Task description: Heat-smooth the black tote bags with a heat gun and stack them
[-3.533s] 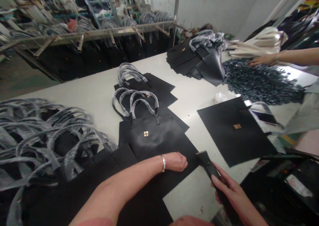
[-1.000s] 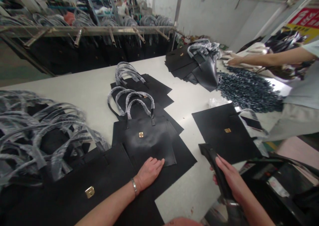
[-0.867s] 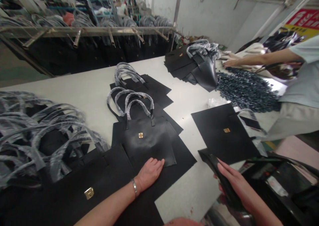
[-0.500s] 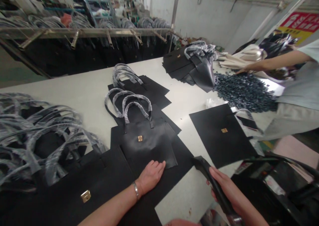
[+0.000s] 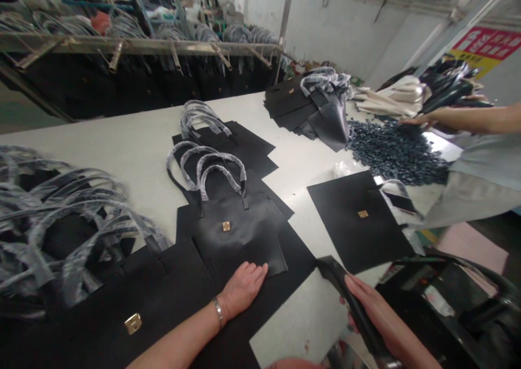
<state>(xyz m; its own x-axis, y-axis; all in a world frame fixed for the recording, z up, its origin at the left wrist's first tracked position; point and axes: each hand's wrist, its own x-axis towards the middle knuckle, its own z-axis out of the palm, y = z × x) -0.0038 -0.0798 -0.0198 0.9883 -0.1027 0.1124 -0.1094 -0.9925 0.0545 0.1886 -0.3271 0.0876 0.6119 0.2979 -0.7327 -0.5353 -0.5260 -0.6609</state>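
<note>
My left hand (image 5: 244, 285) lies palm down at the lower edge of a black handbag piece (image 5: 240, 233), fingers together and slightly bent, wearing a metal bracelet. That piece has a gold clasp (image 5: 226, 226) and plastic-wrapped handles (image 5: 222, 165). It rests on larger black panels. In my right hand (image 5: 370, 298) is a long black tool (image 5: 358, 309) with a flat, angled head; its exact kind is unclear. The tool's head hangs by the right corner of the black panels. To its right lies another black panel (image 5: 354, 233) with a gold clasp.
Bags with wrapped handles (image 5: 73, 222) crowd the left side of the white table (image 5: 134, 135). Farther back are stacked bags (image 5: 309, 106) and a pile of small dark pieces (image 5: 399, 146), where a co-worker's arm (image 5: 468, 118) reaches in. A metal rack (image 5: 142, 48) stands behind.
The view has shifted slightly. The co-worker's arm has moved a little right and lower over the dark pieces. Both my hands stay in nearly the same place.
</note>
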